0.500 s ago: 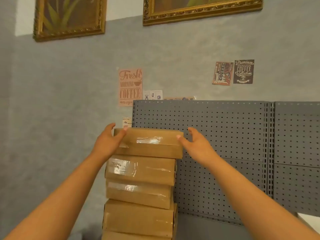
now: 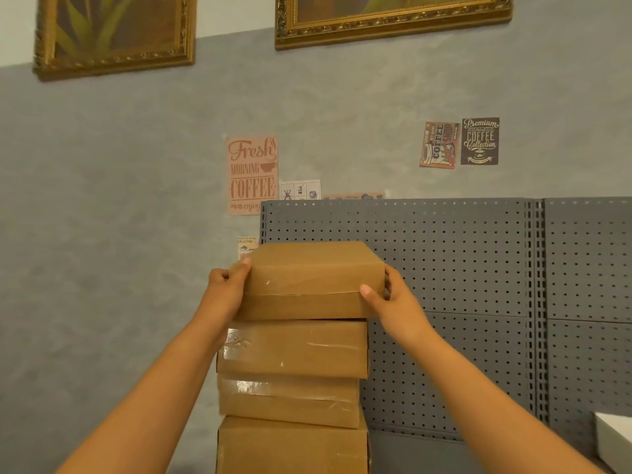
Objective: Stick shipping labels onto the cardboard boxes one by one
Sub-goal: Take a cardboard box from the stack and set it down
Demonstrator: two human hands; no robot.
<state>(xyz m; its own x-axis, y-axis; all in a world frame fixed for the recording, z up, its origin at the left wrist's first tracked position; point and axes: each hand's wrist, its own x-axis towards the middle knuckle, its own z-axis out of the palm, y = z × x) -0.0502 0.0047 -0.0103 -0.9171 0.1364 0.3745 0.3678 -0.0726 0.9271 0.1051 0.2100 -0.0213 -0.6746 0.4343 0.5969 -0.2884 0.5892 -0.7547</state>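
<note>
The left hand (image 2: 227, 290) and right hand (image 2: 390, 299) grip the ends of the top cardboard box (image 2: 309, 278) (taped seam showing) on the stack of boxes (image 2: 292, 378).

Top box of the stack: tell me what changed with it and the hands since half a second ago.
Both hands closed on the top box: the left hand now grips its left end, the right hand its right end, thumbs on top. The box has tipped toward the camera, showing more of its top face. The three boxes under it, the pegboard and the wall posters stayed put.
</note>
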